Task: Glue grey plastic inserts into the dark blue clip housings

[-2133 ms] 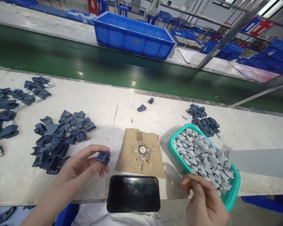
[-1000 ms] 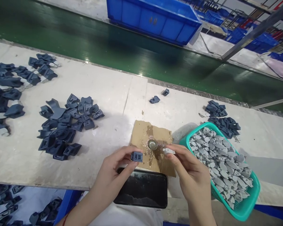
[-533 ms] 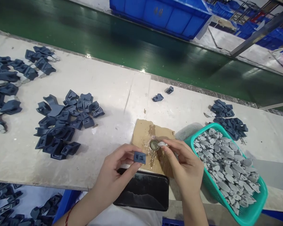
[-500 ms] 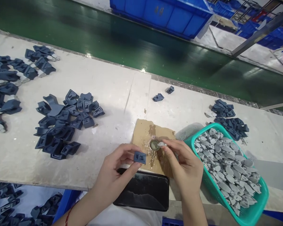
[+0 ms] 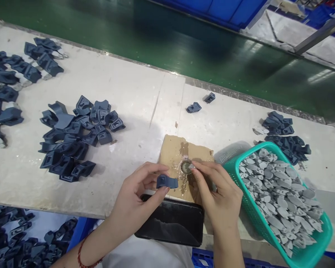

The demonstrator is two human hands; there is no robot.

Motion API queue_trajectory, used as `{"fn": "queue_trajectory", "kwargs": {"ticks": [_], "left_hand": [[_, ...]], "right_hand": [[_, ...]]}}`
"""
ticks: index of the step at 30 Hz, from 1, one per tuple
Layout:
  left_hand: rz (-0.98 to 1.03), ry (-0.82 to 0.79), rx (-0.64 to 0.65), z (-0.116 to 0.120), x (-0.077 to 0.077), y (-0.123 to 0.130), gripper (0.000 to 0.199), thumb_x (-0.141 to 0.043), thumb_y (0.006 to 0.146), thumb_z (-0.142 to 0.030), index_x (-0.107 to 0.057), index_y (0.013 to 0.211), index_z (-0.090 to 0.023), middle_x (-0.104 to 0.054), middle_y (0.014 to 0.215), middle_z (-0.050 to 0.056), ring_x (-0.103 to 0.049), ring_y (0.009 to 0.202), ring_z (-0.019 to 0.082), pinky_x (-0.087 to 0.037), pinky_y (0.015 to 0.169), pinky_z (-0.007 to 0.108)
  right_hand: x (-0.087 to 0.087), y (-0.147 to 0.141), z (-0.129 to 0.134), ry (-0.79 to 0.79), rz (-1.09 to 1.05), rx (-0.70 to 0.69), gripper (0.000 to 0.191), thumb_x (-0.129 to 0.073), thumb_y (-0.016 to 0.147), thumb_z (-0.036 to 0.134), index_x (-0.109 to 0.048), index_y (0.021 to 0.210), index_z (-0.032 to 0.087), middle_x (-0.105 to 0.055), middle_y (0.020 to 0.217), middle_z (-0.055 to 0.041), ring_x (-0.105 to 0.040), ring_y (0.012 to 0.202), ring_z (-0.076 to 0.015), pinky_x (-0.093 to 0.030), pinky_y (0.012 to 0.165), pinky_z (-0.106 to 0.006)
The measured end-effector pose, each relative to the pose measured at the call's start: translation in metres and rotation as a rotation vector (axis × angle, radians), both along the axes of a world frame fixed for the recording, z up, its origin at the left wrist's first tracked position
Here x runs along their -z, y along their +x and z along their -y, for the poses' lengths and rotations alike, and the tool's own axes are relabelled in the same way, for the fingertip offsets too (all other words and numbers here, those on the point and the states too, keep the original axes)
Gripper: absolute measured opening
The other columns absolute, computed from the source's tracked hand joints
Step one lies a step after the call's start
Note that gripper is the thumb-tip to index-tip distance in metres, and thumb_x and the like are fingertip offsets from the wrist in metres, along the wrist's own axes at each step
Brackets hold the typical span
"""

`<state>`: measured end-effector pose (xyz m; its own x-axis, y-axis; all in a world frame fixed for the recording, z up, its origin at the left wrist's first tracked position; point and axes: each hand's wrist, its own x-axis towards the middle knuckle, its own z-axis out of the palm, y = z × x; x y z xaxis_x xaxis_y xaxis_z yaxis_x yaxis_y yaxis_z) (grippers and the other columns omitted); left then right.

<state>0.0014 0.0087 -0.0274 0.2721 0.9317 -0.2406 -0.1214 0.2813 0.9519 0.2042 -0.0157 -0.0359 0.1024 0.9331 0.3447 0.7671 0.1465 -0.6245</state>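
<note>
Between its thumb and fingers, my left hand holds a dark blue plastic part over the near edge of a brown cardboard piece. My right hand pinches a small grey piece beside a small round dish of clear liquid. The dish sits on the cardboard, with wet spots around it. A black phone lies just below the cardboard, partly under my left hand.
A green basket full of grey pieces stands at the right. Piles of blue parts lie on the white table at left, with more behind the basket. Two loose parts lie beyond the cardboard. A green surface runs behind.
The blue part in my left hand has turned, so its curved side shows more. My right hand still pinches the grey piece by the dish. The view has shifted slightly.
</note>
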Motion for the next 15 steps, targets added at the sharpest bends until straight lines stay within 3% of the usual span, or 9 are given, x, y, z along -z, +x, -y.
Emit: {"fn": "queue_trajectory", "kwargs": {"ticks": [6, 10, 15], "left_hand": [[-0.098, -0.017, 0.026, 0.0, 0.0005, -0.0014, 0.01, -0.076, 0.09, -0.022, -0.076, 0.1, -0.023, -0.076, 0.097, 0.004, -0.071, 0.092, 0.019, -0.056, 0.077, 0.025], [-0.07, -0.053, 0.027, -0.0006, -0.0005, -0.0011, 0.011, -0.081, 0.085, -0.022, -0.074, 0.094, -0.022, -0.078, 0.096, 0.004, -0.072, 0.09, 0.019, -0.056, 0.076, 0.026], [0.002, -0.113, 0.024, 0.001, -0.0003, -0.0015, 0.015, -0.078, 0.09, -0.022, -0.074, 0.105, -0.025, -0.079, 0.104, 0.002, -0.073, 0.093, 0.016, -0.059, 0.081, 0.022]], "right_hand": [[-0.001, 0.0008, 0.0012, 0.029, -0.066, 0.081, 0.014, -0.07, 0.098, 0.016, -0.077, 0.107, 0.024, -0.079, 0.102, -0.0049, -0.074, 0.095, -0.0211, -0.061, 0.086, -0.036], [-0.0017, 0.0009, -0.0005, -0.004, -0.021, 0.019, 0.014, -0.067, 0.099, 0.016, -0.078, 0.105, 0.023, -0.079, 0.102, -0.0048, -0.075, 0.094, -0.0209, -0.061, 0.084, -0.034], [-0.0023, 0.0011, -0.0006, 0.008, -0.052, 0.053, 0.013, -0.069, 0.098, 0.016, -0.078, 0.104, 0.023, -0.078, 0.101, -0.0042, -0.074, 0.093, -0.0201, -0.06, 0.085, -0.033]]}}
